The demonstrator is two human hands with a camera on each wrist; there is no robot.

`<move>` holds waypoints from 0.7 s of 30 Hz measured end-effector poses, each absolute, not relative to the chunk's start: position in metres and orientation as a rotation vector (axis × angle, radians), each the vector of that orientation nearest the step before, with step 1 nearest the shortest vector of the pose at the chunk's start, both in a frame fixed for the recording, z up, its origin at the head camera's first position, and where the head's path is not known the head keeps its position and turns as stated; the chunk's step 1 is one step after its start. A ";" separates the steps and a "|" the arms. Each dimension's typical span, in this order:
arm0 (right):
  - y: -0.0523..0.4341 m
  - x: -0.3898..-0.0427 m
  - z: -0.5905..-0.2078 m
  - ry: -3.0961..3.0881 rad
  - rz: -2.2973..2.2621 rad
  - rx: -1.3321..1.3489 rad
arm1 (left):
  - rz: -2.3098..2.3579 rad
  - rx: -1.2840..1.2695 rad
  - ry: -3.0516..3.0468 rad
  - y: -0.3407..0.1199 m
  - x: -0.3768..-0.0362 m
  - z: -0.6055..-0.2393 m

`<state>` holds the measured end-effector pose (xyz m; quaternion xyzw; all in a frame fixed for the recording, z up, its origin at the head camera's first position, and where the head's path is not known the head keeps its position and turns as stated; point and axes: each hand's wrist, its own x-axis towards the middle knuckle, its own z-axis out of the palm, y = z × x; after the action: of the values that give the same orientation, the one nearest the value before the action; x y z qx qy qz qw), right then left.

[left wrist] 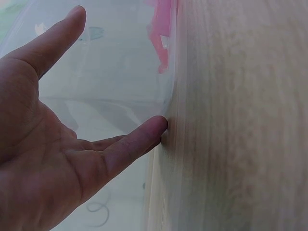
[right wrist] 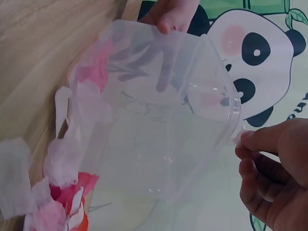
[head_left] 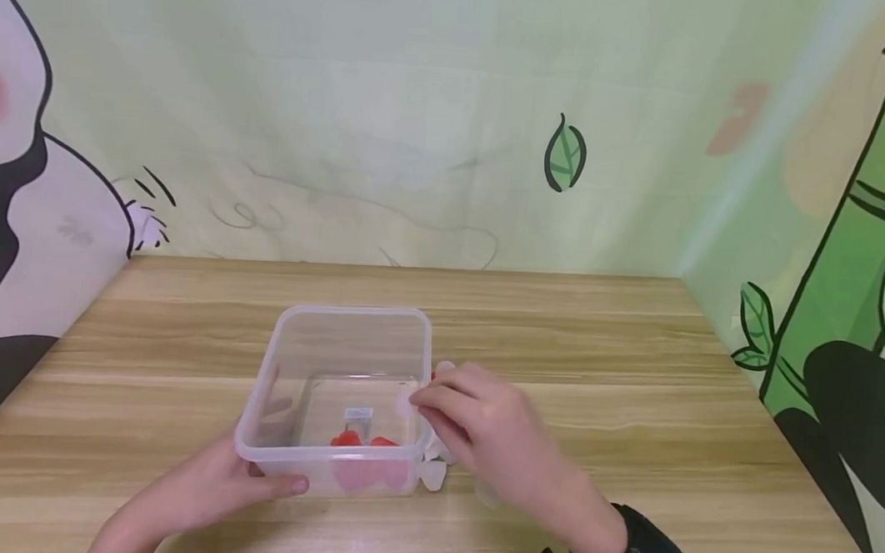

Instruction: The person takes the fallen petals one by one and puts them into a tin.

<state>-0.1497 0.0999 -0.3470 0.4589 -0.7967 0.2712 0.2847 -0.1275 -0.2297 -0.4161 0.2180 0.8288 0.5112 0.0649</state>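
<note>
Clear plastic container steadied by left hand, fingers spread flat vs. near wall; right hand pinches small white piece at rim. Step: loading; next needs release inside.

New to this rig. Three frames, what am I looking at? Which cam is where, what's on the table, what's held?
There is no machine here: a person works with two bare hands. The wide picture comes from a camera on the head, looking down at a wooden table. The other two come from cameras worn on each wrist.

On the table stands a clear plastic box with red pieces inside. Small white and pink scraps lie beside it.

The left hand steadies the box with straight fingers against its wall. The right hand is at the box's rim and pinches a small whitish piece; what it is cannot be told.
</note>
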 end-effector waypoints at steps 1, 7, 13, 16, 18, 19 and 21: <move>0.098 -0.149 -0.347 -2.137 0.726 1.237 | 1.551 0.652 2.491 -0.230 -0.128 -0.416; 0.095 -0.146 -0.349 -2.140 0.734 1.268 | 1.552 0.646 2.479 -0.231 -0.128 -0.416; 0.092 -0.148 -0.353 -2.051 0.669 1.302 | 1.555 0.660 2.487 -0.230 -0.128 -0.416; 0.092 -0.146 -0.353 -2.091 0.665 1.292 | 1.544 0.657 2.503 -0.230 -0.128 -0.417; 0.092 -0.146 -0.354 -2.124 0.676 1.283 | 1.533 0.650 2.516 -0.230 -0.127 -0.416; 0.092 -0.145 -0.354 -2.135 0.686 1.280 | 1.525 0.649 2.527 -0.230 -0.127 -0.416; 0.092 -0.146 -0.354 -2.137 0.699 1.275 | 1.522 0.652 2.535 -0.230 -0.126 -0.416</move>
<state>-0.1455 0.0920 -0.3539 0.4742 -0.7949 0.2601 0.2748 -0.1262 -0.2297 -0.4157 0.2150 0.8359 0.5018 0.0568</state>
